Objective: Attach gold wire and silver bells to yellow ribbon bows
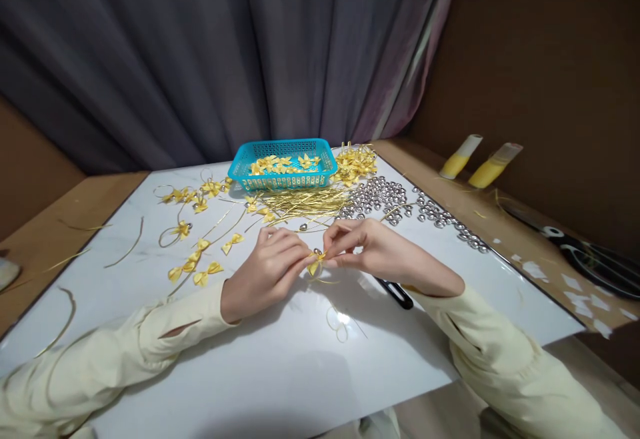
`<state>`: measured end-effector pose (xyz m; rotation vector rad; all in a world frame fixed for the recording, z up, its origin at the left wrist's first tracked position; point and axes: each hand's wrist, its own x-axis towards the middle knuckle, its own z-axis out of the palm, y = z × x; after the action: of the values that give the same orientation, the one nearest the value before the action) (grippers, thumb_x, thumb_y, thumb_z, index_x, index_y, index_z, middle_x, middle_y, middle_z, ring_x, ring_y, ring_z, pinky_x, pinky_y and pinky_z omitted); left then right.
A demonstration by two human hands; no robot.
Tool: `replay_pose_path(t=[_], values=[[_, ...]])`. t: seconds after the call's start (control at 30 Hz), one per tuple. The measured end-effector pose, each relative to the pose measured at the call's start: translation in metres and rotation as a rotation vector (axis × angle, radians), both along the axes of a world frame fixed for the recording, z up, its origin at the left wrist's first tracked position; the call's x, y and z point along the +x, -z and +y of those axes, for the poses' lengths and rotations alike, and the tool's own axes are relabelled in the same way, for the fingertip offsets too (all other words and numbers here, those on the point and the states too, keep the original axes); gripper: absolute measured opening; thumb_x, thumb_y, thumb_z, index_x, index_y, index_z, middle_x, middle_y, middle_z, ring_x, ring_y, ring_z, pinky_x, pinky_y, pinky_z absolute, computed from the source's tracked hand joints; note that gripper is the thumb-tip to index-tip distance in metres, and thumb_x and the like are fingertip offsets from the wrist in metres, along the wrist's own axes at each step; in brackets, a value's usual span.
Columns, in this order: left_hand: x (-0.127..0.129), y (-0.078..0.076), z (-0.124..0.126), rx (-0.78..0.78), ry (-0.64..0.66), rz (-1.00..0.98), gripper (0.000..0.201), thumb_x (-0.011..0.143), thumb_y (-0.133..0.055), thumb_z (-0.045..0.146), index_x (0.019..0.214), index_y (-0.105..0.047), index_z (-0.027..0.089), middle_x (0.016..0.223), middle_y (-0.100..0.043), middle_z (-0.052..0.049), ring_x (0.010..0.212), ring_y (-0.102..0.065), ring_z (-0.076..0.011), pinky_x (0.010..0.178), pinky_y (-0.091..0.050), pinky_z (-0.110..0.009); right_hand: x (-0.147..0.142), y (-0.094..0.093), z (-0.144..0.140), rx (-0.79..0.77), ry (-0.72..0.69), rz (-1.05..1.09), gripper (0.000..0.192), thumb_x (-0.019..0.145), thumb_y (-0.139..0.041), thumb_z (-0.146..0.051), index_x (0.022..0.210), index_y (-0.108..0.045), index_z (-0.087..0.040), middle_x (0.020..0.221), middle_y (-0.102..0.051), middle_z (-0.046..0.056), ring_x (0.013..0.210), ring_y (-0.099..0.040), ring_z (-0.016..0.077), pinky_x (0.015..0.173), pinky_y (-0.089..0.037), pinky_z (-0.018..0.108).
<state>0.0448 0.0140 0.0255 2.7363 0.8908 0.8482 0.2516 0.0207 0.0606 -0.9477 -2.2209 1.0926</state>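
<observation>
From my remote seat, both hands meet near the middle of the white table top [280, 372]. The left hand [265, 272] is curled, fingertips pinched on a small yellow ribbon bow [315, 264], and the right hand [373, 249] pinches the same bow from the 3 o'clock side, so it hangs between the two sets of fingertips just above the table. There looks to be a tiny silver bead at the bow's knot, but it's too small for me to be sure.

At 12 o'clock from the hands sits a turquoise basket [283, 176] with more yellow bows inside. Just in front of it lies a bundle of gold strings [305, 202]. At about 1 o'clock there's a scatter of silver beads [383, 196]. Finished bows on gold loops [193, 226] are spread out around 10 o'clock. A black-handled tool [397, 292] pokes out from under the right wrist, at 4 o'clock. Well off at 3 o'clock, scissors [590, 256] lie on the brown side surface, with two yellow rolls [475, 159] behind them.
</observation>
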Motion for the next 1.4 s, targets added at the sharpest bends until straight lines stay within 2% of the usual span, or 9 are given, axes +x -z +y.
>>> replay_pose_path(t=[0.13,0.33,0.43,0.57,0.73,1.0,1.23,1.4], values=[[0.0,-0.002,0.0,-0.052,0.035,-0.004,0.016,0.094,-0.043,0.018,0.084,-0.056,0.017,0.083,-0.065,-0.003,0.086,-0.054,-0.018,0.083,-0.03,-0.035,-0.001,-0.002,-0.002,0.015,0.015,-0.015,0.013,0.076,-0.064,-0.008,0.069,-0.071,-0.016,0.078,-0.058,0.002,0.072,-0.053,0.0112,0.068,-0.041,0.024],[0.004,-0.009,0.002,-0.345,-0.014,-0.002,0.036,0.097,-0.03,0.028,0.068,-0.047,0.018,0.069,-0.055,0.001,0.073,-0.05,-0.0149,0.074,-0.035,-0.031,-0.002,-0.001,-0.004,0.044,0.034,-0.046,0.014,0.075,-0.063,-0.007,0.069,-0.071,-0.016,0.078,-0.06,0.002,0.073,-0.055,0.012,0.068,-0.042,0.024],[0.007,-0.01,0.002,-0.421,-0.029,0.0,0.037,0.097,-0.028,0.029,0.066,-0.046,0.018,0.066,-0.052,0.002,0.068,-0.049,-0.0142,0.073,-0.035,-0.031,-0.003,-0.001,-0.004,0.067,0.049,-0.077,0.016,0.075,-0.062,-0.004,0.072,-0.072,-0.016,0.079,-0.06,0.002,0.072,-0.055,0.0117,0.067,-0.042,0.024],[0.008,-0.008,0.0,-0.385,-0.01,0.041,0.031,0.096,-0.033,0.027,0.075,-0.053,0.017,0.072,-0.058,0.001,0.072,-0.052,-0.0142,0.078,-0.033,-0.032,-0.004,0.001,-0.005,0.094,0.058,-0.095,0.019,0.074,-0.061,-0.002,0.07,-0.073,-0.017,0.079,-0.06,0.002,0.072,-0.054,0.0117,0.066,-0.041,0.024],[0.006,-0.003,-0.002,-0.264,0.01,0.075,0.019,0.093,-0.044,0.027,0.084,-0.058,0.017,0.082,-0.065,-0.001,0.078,-0.056,-0.0153,0.082,-0.031,-0.033,-0.005,0.003,-0.004,0.1,0.068,-0.101,0.021,0.072,-0.06,0.001,0.067,-0.071,-0.015,0.077,-0.06,0.002,0.071,-0.054,0.0117,0.064,-0.04,0.024],[0.004,-0.003,-0.003,-0.134,0.027,0.172,0.027,0.097,-0.034,0.022,0.085,-0.057,0.015,0.075,-0.061,-0.002,0.073,-0.053,-0.0159,0.075,-0.031,-0.032,-0.008,0.004,-0.006,0.1,0.108,-0.137,0.02,0.072,-0.06,0.002,0.068,-0.071,-0.014,0.08,-0.061,0.003,0.074,-0.055,0.013,0.068,-0.041,0.024],[0.001,0.001,-0.004,-0.034,0.036,0.226,0.024,0.094,-0.033,0.013,0.089,-0.056,0.014,0.074,-0.057,-0.004,0.071,-0.049,-0.0176,0.07,-0.032,-0.032,-0.011,0.002,-0.008,0.096,0.145,-0.148,0.019,0.071,-0.061,0.001,0.064,-0.07,-0.015,0.08,-0.062,0.003,0.072,-0.055,0.0126,0.066,-0.041,0.024],[0.0,-0.001,-0.005,-0.067,0.048,0.251,0.025,0.093,-0.03,0.011,0.089,-0.055,0.014,0.074,-0.055,-0.005,0.071,-0.048,-0.0182,0.068,-0.033,-0.031,-0.011,0.002,-0.008,0.09,0.15,-0.155,0.018,0.07,-0.061,0.002,0.065,-0.07,-0.013,0.08,-0.063,0.004,0.072,-0.056,0.013,0.066,-0.04,0.024]])
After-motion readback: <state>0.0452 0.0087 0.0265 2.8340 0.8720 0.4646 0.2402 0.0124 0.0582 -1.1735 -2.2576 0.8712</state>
